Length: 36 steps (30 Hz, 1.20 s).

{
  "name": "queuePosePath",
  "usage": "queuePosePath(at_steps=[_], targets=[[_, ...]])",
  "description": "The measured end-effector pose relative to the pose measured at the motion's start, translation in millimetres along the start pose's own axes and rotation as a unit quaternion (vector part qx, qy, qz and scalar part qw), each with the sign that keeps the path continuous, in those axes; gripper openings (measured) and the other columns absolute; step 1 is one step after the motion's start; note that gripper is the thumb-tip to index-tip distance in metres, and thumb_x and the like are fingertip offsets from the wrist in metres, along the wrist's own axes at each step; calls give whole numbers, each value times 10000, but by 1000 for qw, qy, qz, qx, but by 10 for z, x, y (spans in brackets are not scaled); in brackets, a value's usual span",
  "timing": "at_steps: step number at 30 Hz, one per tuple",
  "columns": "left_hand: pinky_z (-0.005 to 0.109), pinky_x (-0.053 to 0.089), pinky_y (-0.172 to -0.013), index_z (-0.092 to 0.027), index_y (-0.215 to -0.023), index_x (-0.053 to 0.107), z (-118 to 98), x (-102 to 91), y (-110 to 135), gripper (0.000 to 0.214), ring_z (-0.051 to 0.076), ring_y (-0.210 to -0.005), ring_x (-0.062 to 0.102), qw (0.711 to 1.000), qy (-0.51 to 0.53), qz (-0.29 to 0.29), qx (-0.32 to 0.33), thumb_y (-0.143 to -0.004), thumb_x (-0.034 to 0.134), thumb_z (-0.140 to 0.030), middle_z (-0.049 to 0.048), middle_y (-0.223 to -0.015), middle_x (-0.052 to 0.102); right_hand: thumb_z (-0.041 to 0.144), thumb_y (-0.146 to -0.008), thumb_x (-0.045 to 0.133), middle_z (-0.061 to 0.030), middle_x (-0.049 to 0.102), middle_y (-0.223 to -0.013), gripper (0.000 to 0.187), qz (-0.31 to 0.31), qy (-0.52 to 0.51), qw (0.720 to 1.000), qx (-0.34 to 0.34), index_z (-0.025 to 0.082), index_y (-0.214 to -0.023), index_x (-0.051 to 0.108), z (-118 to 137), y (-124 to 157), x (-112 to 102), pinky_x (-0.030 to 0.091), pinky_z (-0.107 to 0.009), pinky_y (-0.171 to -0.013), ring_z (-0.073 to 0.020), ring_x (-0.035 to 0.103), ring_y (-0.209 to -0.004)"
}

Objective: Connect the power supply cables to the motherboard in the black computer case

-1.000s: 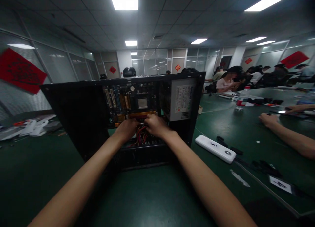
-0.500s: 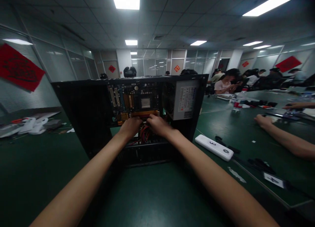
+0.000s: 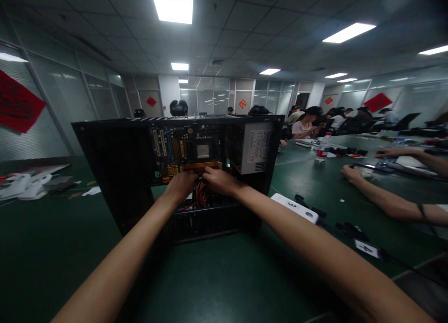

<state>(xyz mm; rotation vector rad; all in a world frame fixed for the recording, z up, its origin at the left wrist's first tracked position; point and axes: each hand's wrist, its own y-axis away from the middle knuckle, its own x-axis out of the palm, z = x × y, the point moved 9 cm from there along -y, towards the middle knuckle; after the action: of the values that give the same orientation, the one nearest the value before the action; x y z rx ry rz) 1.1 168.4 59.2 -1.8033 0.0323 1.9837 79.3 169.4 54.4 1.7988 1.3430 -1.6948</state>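
An open black computer case (image 3: 115, 173) stands on the green table (image 3: 52, 248) in front of me. Its motherboard (image 3: 185, 150) faces me, with a grey power supply (image 3: 257, 148) at its right. Both my hands reach inside, just below the board's lower edge. My left hand (image 3: 181, 185) is curled with its fingers tucked against the board. My right hand (image 3: 219, 180) is closed beside it, fingers pressing near the orange memory slots. A bundle of red cables (image 3: 200, 197) hangs between and under the hands. What the fingers hold is hidden.
A white numbered block (image 3: 296, 207) lies right of the case, with small black parts (image 3: 350, 229) and a white tag (image 3: 366, 248) beyond. A neighbour's forearms (image 3: 381, 199) rest on the table at right. A water bottle (image 3: 324, 145) and seated people are further back. White clutter (image 3: 24, 187) lies far left.
My view has swung a little right and down, so the case sits slightly lower and left in frame. Both hands have stayed at the same spot under the motherboard.
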Motion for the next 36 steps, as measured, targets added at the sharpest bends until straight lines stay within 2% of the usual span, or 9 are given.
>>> queuePosePath(at_steps=[9, 19, 23, 31, 36], targets=[[355, 531, -781, -174, -1070, 696, 9, -1, 6, 310, 271, -958, 689, 1000, 3, 0, 3, -965, 415, -255, 125, -1056, 697, 108, -962, 411, -130, 557, -1134, 219, 7, 20, 1000, -1, 97, -1094, 586, 36, -57, 34, 485, -327, -817, -216, 618, -976], [313, 503, -844, -230, -1130, 681, -5, 17, 48, 320, 229, -1007, 667, 999, 44, -18, 11, -932, 431, -202, 83, -1078, 692, 80, -960, 371, -155, 544, -1184, 260, 24, 34, 999, 11, 106, -1141, 556, 35, -69, 71, 520, -359, -846, -235, 614, -1030], [315, 496, -860, -249, -1097, 701, 5, 4, 45, 326, 229, -1014, 666, 999, 47, -15, -10, -959, 407, -269, 80, -1082, 698, 83, -963, 361, -160, 540, -1203, 273, 30, 21, 999, 34, 114, -1160, 547, 5, -54, 54, 525, -356, -839, -235, 624, -1022], [310, 498, -770, -182, -981, 718, -55, -64, 20, 343, 247, -943, 688, 999, 28, -2, -27, -968, 387, -274, 114, -1026, 715, 99, -973, 322, -167, 566, -1183, 305, 34, 35, 997, 61, 97, -1155, 567, -48, -63, 48, 533, -353, -824, -248, 635, -1022], [314, 494, -789, -190, -1005, 717, -51, -32, 9, 347, 249, -971, 686, 999, 28, 0, -30, -968, 381, -270, 112, -1032, 716, 91, -970, 322, -181, 595, -1152, 316, 34, 51, 996, 67, 81, -1130, 594, -54, -34, 27, 539, -357, -800, -258, 647, -1004]])
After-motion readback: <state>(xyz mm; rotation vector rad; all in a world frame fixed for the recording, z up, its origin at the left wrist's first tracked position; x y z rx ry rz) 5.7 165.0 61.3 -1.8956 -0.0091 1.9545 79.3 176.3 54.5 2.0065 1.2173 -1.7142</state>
